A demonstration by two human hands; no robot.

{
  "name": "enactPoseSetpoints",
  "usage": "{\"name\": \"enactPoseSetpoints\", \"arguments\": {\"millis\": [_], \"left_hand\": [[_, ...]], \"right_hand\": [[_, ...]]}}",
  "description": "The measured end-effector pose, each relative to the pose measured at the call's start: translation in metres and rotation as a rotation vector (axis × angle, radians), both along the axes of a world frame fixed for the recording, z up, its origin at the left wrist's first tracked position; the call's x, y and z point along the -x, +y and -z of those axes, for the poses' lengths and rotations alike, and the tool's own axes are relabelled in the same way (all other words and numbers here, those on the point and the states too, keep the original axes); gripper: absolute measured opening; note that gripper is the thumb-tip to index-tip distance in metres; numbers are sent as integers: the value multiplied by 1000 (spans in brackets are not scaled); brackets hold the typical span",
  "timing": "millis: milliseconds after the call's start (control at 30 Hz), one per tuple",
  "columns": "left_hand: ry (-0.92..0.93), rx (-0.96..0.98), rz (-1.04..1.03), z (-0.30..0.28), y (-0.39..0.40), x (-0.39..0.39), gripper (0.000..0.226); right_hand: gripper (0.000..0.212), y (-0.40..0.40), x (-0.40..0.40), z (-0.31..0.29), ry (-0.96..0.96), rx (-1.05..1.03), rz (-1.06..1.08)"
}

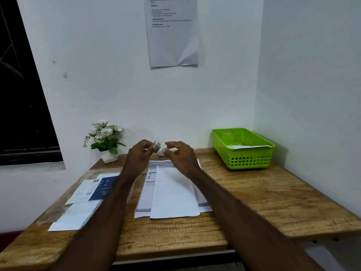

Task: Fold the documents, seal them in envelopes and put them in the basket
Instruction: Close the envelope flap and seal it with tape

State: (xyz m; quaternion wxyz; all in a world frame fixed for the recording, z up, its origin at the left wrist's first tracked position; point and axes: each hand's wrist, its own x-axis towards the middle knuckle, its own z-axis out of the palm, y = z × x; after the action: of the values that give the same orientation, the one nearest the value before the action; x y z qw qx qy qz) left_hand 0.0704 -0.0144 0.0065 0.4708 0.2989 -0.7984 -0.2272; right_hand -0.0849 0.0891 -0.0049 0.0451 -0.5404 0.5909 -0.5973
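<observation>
Head view shows your left hand (pixel 141 153) pinching a small, blurred white-and-teal object (pixel 157 146), your right hand (pixel 180 156) beside it with fingers loosely curled, holding nothing. Below them a plain white envelope (pixel 173 194) overlaps the printed document (pixel 145 189) on the rough-grained wooden table (pixel 263 200). The green perforated plastic basket (pixel 246 159) sits far right, paper inside; table between lies bare. Potted flowers (pixel 104 138) stand far left.
</observation>
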Motion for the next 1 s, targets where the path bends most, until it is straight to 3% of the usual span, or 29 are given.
{"name": "enactPoseSetpoints", "arguments": {"millis": [267, 500, 1000], "left_hand": [[103, -206, 208, -2, 25, 12, 23], [142, -352, 366, -10, 34, 3, 23], [68, -271, 294, -3, 21, 5, 21]], "right_hand": [[42, 0, 2, -1, -138, 25, -28], [24, 1, 3, -5, -299, 51, -100], [12, 4, 8, -7, -433, 36, -164]]}}
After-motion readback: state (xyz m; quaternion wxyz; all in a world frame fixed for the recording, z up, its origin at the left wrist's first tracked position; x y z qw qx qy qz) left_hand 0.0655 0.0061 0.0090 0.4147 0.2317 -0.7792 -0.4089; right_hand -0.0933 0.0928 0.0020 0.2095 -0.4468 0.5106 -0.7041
